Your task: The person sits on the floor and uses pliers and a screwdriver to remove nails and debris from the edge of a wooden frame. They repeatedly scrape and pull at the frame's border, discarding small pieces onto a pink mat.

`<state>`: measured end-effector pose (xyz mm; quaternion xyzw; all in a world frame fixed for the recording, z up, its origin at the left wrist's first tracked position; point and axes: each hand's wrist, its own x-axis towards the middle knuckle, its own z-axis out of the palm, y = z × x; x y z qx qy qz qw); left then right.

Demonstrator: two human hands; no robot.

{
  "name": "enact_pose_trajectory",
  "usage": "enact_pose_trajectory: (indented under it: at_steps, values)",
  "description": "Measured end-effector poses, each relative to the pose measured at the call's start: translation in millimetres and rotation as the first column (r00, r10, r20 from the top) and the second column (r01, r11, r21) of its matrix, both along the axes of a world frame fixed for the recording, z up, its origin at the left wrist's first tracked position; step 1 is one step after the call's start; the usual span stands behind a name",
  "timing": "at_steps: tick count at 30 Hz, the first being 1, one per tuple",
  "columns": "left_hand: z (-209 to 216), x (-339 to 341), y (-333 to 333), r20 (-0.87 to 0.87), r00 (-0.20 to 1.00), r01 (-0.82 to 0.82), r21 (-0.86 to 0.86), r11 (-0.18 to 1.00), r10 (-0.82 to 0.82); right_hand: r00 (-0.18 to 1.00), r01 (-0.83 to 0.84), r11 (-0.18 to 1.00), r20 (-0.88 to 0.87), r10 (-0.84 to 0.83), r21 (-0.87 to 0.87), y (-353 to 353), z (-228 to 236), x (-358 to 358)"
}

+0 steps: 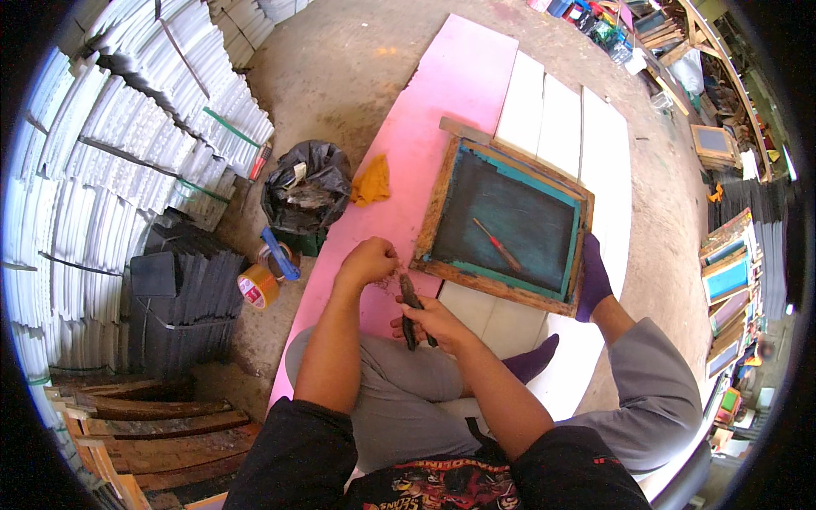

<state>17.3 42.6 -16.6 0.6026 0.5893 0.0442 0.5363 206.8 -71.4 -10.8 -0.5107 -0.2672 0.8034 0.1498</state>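
In my right hand (435,321) is a pair of dark pliers (410,293), jaws pointing away from me. My left hand (371,260) is closed just beyond the pliers, fingertips pressed together over the pink board (374,310); whatever they hold, if anything, is hidden. Small dark specks lie on the board beside them. To the right rests a wooden screen frame (501,293) with dark mesh (518,212) and teal edges. A thin tool with a reddish-brown handle (503,253) lies on the mesh. My foot in a purple sock (592,276) touches the frame's right side.
A yellow cloth (371,180) lies on the pink board, beside a black bag-lined bin (306,187). Tape rolls (257,286) and a blue tape dispenser (280,253) sit on the floor at left. Tall white stacks (127,153) and a dark stack (183,297) stand farther left.
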Motion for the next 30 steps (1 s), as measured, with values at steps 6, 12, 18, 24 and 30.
enact_pose_trajectory:
  at_steps: [6, 12, 18, 24, 30]
  values:
    - [-11, 13, -1, 0.019, 1.0, 0.01, 0.16, 0.987, -0.013, 0.992, 0.117, 0.992, 0.058, -0.114, -0.048, 3, 17, 19]
    - [6, 22, -1, -0.064, 0.995, 0.084, 0.051, 0.995, -0.081, 0.951, -0.083, 0.989, 0.307, 0.042, 0.122, 12, 2, 25]
    - [-1, 21, -3, -0.124, 0.986, 0.126, 0.147, 0.981, -0.108, 0.901, -0.147, 0.974, 0.429, 0.06, 0.171, 23, 4, 18]
    - [-2, 21, -3, -0.123, 0.988, 0.111, 0.149, 0.983, -0.093, 0.918, 0.016, 0.999, 0.395, -0.034, 0.05, 30, 23, 7]
    - [1, 21, -3, -0.127, 0.988, 0.104, 0.117, 0.988, -0.089, 0.923, 0.066, 0.987, 0.368, -0.116, 0.146, 20, 5, 2]
